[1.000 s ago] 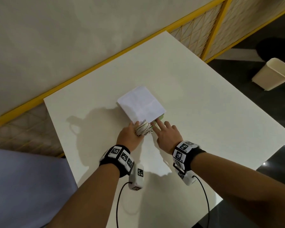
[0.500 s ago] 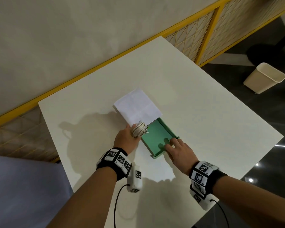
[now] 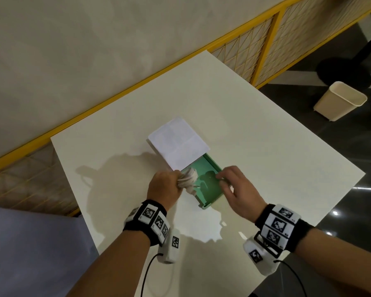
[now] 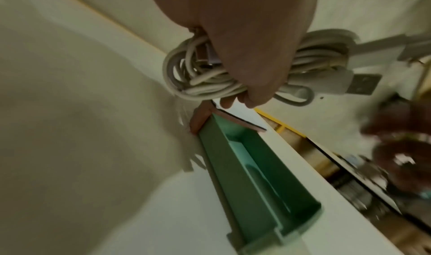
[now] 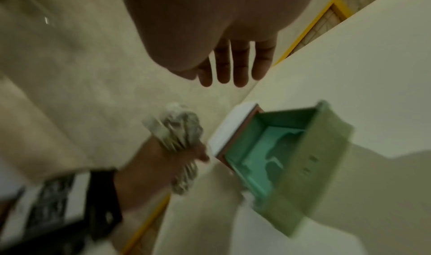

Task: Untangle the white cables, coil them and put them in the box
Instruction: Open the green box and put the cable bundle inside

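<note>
Cables (image 3: 187, 179), coiled in a bundle, sit clenched in my left hand (image 3: 165, 186) at the left edge of the green tray (image 3: 210, 189), which sticks out of the white box (image 3: 178, 142). My right hand (image 3: 237, 189) hovers over the tray's right side, fingers loose, holding nothing.

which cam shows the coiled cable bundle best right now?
Left wrist: the white cable bundle fills the frame, sharp, loops and USB plug visible in the left hand. In the head view it is small; in the right wrist view it is motion-blurred.
</note>
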{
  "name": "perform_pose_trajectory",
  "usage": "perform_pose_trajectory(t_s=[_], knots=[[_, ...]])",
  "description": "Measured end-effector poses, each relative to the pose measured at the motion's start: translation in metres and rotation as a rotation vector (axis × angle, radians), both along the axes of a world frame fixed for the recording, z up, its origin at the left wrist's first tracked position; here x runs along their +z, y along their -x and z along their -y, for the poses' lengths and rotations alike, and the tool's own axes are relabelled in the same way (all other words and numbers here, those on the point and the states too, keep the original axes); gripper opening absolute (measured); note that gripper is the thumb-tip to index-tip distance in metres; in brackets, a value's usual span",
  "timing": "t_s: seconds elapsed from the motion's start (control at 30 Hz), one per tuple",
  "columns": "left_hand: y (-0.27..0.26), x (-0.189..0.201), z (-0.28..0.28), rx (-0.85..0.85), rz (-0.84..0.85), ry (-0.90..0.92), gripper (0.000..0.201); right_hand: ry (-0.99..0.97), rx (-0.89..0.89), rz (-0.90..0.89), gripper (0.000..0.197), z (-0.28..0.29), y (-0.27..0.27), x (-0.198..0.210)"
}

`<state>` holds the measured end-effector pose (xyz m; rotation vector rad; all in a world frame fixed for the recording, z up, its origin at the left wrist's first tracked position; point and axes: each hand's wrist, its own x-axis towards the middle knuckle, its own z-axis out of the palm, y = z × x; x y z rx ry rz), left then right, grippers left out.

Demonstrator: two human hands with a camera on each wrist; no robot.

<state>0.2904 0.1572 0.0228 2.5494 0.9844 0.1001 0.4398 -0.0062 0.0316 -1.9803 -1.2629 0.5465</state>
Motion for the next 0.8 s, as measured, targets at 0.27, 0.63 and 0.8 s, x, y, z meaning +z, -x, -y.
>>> perform_pose_trajectory(t_s=[0.27,0.63,0.8], knots=[[-0.020,0.008,0.029,-0.460,-0.262,-0.318,0.026,0.414,0.448,0.051,0.069,-0.037,0.006,0.036],[-0.030,0.008,0.024,-0.561,-0.311,-0.390,0.023,0.492,0.345,0.072,0.022,-0.039,0.012,0.019],[-0.036,-0.003,0.024,-0.555,-0.214,-0.288,0.028,0.544,0.324,0.174,0.034,-0.036,0.011,0.020]])
